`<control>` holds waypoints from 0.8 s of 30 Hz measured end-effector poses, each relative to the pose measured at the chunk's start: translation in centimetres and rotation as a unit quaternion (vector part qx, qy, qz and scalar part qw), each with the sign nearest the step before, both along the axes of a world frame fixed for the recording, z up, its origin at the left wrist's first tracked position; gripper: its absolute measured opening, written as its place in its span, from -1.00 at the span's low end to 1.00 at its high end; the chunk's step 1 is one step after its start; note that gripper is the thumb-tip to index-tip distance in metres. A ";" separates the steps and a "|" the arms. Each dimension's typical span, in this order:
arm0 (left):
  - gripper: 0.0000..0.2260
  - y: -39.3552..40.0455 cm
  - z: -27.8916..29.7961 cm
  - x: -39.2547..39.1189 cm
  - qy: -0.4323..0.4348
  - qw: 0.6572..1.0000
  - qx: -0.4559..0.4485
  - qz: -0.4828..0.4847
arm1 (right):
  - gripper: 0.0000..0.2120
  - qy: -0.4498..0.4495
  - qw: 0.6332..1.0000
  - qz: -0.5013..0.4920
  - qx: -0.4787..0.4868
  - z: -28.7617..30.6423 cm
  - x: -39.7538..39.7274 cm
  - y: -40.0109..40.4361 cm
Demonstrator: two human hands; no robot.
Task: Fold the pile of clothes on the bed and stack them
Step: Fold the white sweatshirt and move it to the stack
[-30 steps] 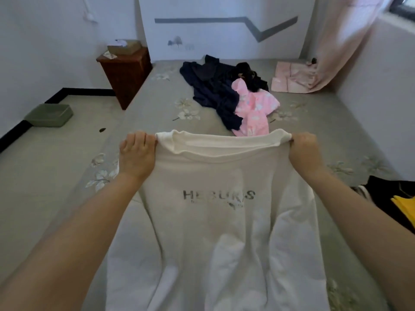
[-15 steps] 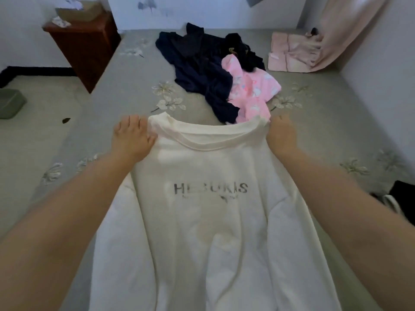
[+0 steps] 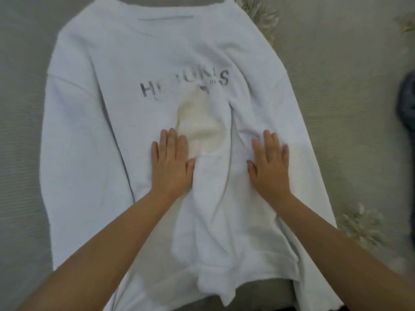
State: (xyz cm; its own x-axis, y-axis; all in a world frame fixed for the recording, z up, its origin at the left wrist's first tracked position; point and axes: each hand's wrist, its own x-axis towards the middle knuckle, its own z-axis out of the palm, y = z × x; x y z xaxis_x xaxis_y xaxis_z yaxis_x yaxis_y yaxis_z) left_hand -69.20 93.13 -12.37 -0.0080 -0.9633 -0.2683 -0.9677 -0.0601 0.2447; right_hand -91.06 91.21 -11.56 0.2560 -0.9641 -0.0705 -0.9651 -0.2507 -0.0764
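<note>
One white sweatshirt (image 3: 143, 135) lay spread out front-up on the grey bed (image 3: 350, 113). Two hands pressed flat on its middle: the left hand (image 3: 171, 163) and the right hand (image 3: 268, 164), fingers straight, gripping nothing. A big bump of cloth ran between them. If they pushed inward, that bump could get folded in as a crease.

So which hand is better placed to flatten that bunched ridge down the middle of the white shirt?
Probably the left hand: it lies flat on the white shirt with its thumb against the ridge. The right hand, also flat, rests clear of it.
</note>
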 end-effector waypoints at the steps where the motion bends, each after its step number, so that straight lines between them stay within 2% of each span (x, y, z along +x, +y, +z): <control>1: -0.54 1.9 -0.5 -0.6 0.010 1.000 -0.013 0.000 | -0.50 0.009 0.999 -0.044 -0.001 0.1 -1.6 1.7; 3: -0.55 5.9 -1.3 -1.6 0.019 0.999 -0.033 -0.012 | -0.34 -0.010 0.975 -0.210 0.068 1.2 -4.4 4.2; 4: -0.55 7.8 -1.4 -2.0 0.021 0.999 -0.043 -0.018 | -0.28 0.004 0.956 -0.267 0.123 1.6 -5.9 5.1; 5: -0.54 9.5 -1.5 -2.3 0.027 0.998 -0.043 -0.026 | -0.29 0.008 0.945 -0.285 0.161 2.0 -6.9 5.7; 8: -0.55 11.6 -0.6 -2.8 0.035 0.999 0.005 -0.033 | -0.67 0.024 0.979 -0.149 0.134 2.4 -8.2 6.6; 10: -0.46 11.8 -0.2 -3.0 0.037 0.998 0.037 -0.025 | -0.66 -0.025 0.977 -0.077 0.196 2.9 -9.1 5.4; 12: -0.43 11.5 0.1 -3.1 0.030 0.998 0.049 -0.016 | -0.69 -0.026 0.982 -0.088 0.166 3.6 -11.1 2.4; 14: -0.42 11.4 0.1 -3.2 0.024 0.998 0.055 -0.010 | -0.70 -0.003 0.980 -0.137 0.143 4.4 -15.1 -0.7; 16: -0.41 11.5 0.0 -3.3 0.011 0.999 0.045 -0.008 | -0.61 0.071 0.978 -0.172 0.094 5.4 -18.7 -4.0; 18: -0.43 11.7 -0.3 -3.5 -0.004 1.000 0.023 -0.008 | -0.71 0.142 0.970 -0.192 0.049 6.2 -20.6 -6.3; 21: -0.46 11.8 -0.3 -4.0 -0.025 1.000 0.004 0.004 | -0.65 0.142 0.968 -0.207 0.025 6.2 -19.9 -7.8; 24: -0.55 12.3 0.9 -5.4 -0.002 0.999 0.025 0.030 | -0.65 0.067 0.995 -0.074 0.004 4.6 -15.7 -4.4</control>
